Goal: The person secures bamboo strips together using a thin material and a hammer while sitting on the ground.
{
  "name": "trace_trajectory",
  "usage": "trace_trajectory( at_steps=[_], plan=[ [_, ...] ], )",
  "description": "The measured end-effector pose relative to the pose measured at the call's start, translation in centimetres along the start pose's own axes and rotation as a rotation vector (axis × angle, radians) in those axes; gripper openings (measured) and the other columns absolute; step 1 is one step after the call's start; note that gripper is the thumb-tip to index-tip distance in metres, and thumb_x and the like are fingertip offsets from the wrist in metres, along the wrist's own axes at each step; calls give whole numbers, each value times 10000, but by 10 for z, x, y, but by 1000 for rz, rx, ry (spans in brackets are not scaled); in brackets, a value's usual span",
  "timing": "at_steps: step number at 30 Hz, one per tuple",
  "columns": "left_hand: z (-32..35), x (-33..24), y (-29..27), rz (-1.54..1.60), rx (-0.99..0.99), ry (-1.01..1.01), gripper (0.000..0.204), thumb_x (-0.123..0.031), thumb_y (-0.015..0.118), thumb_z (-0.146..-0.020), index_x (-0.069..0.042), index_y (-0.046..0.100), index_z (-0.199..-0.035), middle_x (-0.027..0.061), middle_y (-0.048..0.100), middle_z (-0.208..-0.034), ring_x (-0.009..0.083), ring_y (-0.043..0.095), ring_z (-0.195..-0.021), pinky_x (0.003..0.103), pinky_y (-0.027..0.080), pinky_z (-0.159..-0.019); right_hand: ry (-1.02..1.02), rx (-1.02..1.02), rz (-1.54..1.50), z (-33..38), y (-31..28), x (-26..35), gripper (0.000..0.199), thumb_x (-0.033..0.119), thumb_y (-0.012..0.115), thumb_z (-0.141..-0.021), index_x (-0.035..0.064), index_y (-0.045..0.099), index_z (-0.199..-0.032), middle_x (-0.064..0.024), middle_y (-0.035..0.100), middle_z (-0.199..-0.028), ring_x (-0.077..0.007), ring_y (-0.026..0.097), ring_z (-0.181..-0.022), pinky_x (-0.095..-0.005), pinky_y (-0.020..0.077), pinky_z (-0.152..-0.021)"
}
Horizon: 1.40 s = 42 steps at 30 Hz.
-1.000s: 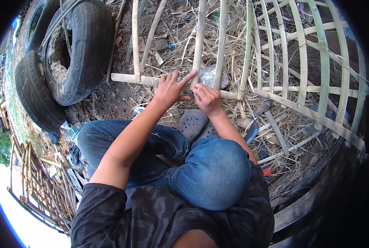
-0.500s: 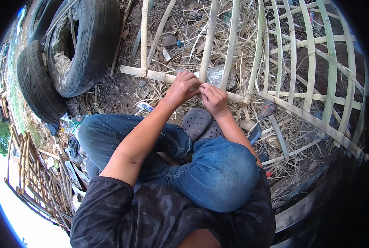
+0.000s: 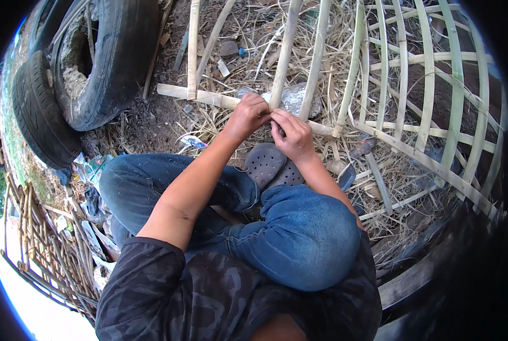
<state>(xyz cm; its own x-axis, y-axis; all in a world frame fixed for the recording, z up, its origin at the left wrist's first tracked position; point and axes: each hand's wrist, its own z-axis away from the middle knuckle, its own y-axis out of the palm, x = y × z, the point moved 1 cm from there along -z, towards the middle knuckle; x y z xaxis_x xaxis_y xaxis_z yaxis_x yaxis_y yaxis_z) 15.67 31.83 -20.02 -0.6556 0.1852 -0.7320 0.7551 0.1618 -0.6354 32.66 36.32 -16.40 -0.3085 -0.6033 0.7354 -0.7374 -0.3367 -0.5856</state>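
Observation:
A pale bamboo crosspiece [image 3: 202, 96] lies over the straw, with lengthwise bamboo slats [image 3: 286, 57] meeting it. At one such joint my left hand [image 3: 248, 117] bends over the crosspiece, its fingers closed in a pinch. My right hand [image 3: 292, 134] meets it from the other side, thumb and fingers drawn together close to the left fingertips. Whatever lies between the fingertips is hidden or too small to name. Just behind the joint sits a grey stone [image 3: 299, 102]. To the right of my right hand lies a hammer [image 3: 374, 169], head toward the bamboo.
Curved bamboo lattice [image 3: 427, 85] fills the right and far side. Old tires [image 3: 109, 68] stand at the far left. Below my hands are my grey clogs [image 3: 265, 162], with a dark blade-like piece [image 3: 346, 177] beside them. A stick rack [image 3: 43, 238] stands at lower left.
The view has shifted slightly, so the tires and crosspiece sit further left. Both hands stay at the same joint; the right hand's fingers have changed their pose a little.

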Motion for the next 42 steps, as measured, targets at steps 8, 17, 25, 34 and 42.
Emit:
trace_trajectory(
  at_steps=[8, 17, 25, 34, 42],
  plan=[
    [0, -2, 9, 28, -21, -18, 299, -153, 817, -737, -52, 541, -683, 76, 540, -692, 280, 550, -733, 388, 422, -721, 530, -302, 140, 108, -109, 14, 121, -22, 679, -837, 4, 666, -955, -107, 688, -866, -194, 646, -686, -278, 515, -633],
    [2, -7, 16, -20, -65, -66, 281, -86, 834, -727, -41, 562, -676, 75, 552, -677, 267, 538, -684, 377, 421, -690, 1270, -535, 206, 280, -133, 16, 277, 88, 741, -832, 12, 579, -1044, -72, 576, -877, -148, 566, -757, -276, 474, -676],
    [8, -1, 9, -51, -82, -74, 261, -57, 825, -725, -44, 565, -698, 67, 550, -674, 251, 524, -669, 374, 410, -676, 928, -140, 899, 218, -173, -37, 550, 149, 739, -742, 7, 536, -1233, -213, 551, -1138, -386, 522, -1114, -462, 408, -986],
    [4, -2, 16, -30, -55, -127, 312, -143, 829, -740, -64, 543, -644, 61, 530, -652, 255, 517, -689, 381, 412, -721, 1061, 610, 543, 181, -255, -106, 374, 198, 708, -738, 4, 654, -1053, -240, 647, -896, -441, 629, -848, -474, 521, -765],
    [5, -3, 8, -89, -37, -93, 298, -173, 831, -742, -68, 569, -645, 64, 534, -617, 258, 522, -659, 380, 420, -736, 1061, 395, 614, 186, -247, -53, 381, 149, 671, -788, 37, 611, -1147, -276, 674, -932, -460, 651, -885, -501, 511, -749]
  ],
)
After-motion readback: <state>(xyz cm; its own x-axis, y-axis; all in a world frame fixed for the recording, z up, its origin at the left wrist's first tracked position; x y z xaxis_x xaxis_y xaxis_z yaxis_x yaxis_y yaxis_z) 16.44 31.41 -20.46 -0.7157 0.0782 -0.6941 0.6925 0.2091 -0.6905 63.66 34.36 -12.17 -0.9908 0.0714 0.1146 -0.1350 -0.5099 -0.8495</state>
